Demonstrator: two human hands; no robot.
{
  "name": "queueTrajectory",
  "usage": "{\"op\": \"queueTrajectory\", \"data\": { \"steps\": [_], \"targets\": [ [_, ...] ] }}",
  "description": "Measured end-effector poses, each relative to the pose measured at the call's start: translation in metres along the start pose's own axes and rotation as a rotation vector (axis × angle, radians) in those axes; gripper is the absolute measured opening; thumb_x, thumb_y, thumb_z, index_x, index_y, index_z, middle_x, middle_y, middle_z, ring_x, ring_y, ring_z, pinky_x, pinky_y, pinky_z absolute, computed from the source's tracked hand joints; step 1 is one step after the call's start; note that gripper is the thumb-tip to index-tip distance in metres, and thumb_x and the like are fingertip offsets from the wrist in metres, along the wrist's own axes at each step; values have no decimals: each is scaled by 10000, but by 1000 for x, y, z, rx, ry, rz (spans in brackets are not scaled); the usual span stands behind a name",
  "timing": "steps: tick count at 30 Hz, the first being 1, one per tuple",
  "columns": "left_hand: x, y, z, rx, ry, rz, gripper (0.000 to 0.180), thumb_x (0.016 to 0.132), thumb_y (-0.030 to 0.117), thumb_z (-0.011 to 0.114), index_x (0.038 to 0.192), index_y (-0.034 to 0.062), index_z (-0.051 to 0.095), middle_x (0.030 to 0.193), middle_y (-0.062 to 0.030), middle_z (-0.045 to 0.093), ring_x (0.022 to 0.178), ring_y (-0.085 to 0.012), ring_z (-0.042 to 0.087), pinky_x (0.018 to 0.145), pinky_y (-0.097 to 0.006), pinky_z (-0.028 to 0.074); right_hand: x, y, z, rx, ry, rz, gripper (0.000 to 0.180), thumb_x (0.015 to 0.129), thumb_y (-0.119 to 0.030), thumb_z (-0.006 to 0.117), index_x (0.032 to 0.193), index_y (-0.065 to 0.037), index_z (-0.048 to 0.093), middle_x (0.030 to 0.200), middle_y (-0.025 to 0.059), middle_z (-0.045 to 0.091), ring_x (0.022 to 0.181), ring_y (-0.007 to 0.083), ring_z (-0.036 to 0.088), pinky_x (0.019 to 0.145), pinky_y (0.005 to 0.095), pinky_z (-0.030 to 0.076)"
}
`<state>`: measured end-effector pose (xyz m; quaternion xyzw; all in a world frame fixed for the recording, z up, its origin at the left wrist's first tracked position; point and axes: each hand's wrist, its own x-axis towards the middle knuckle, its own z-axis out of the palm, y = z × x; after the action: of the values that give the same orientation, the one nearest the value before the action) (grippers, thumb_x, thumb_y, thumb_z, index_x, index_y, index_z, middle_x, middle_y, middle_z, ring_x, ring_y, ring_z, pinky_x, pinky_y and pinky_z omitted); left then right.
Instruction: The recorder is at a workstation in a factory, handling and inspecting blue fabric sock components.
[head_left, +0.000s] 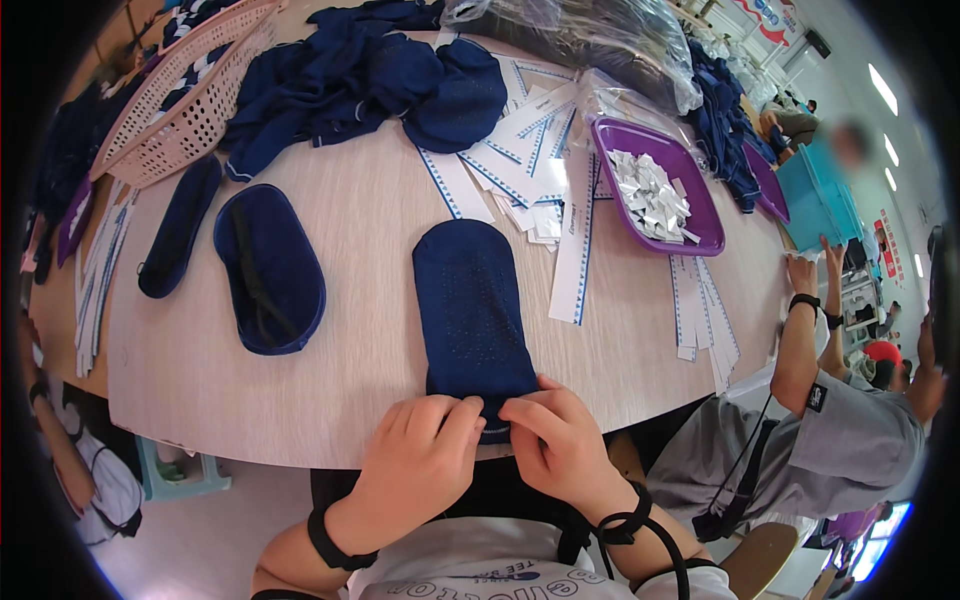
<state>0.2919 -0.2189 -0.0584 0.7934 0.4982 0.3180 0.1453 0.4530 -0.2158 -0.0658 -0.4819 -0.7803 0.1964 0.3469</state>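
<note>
A navy blue sock with small dots on its surface lies flat on the pale wood-look table, its rounded end pointing away from me. Its open end reaches the table's near edge. My left hand pinches the left side of that end with bent fingers. On the other side, my right hand grips the same end between thumb and fingers. The fingertips of both hands are close together on the fabric.
Two navy oval pieces lie to the left, one narrower. Beyond are a navy fabric heap, a pink basket, paper strips and a purple tray of small white pieces. A person at right holds a teal bin.
</note>
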Motion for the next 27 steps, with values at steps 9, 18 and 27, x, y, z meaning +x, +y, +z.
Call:
{"op": "queueTrajectory", "data": {
  "steps": [9,18,27],
  "targets": [
    [7,-3,-1,66,71,44,110,675,51,619,774,87,586,754,-35,551,720,-218,491,666,-308,391,-6,2,-4,-186,-45,-143,324,610,17,590,911,-103,597,939,22,552,872,200,524,751,325,440],
    [6,-4,-1,68,-7,26,78,688,85,614,751,89,569,670,-15,494,693,-182,477,651,-286,388,-5,-2,-18,-165,-144,-167,293,652,-30,619,937,-88,584,940,21,552,862,200,527,749,312,439],
    [4,-10,-1,110,60,176,137,697,97,631,830,91,602,833,-17,552,779,-207,494,715,-319,395,3,3,-7,-105,-103,-95,272,658,-14,620,921,-72,580,851,49,548,768,214,525,680,300,450]
  ]
}}
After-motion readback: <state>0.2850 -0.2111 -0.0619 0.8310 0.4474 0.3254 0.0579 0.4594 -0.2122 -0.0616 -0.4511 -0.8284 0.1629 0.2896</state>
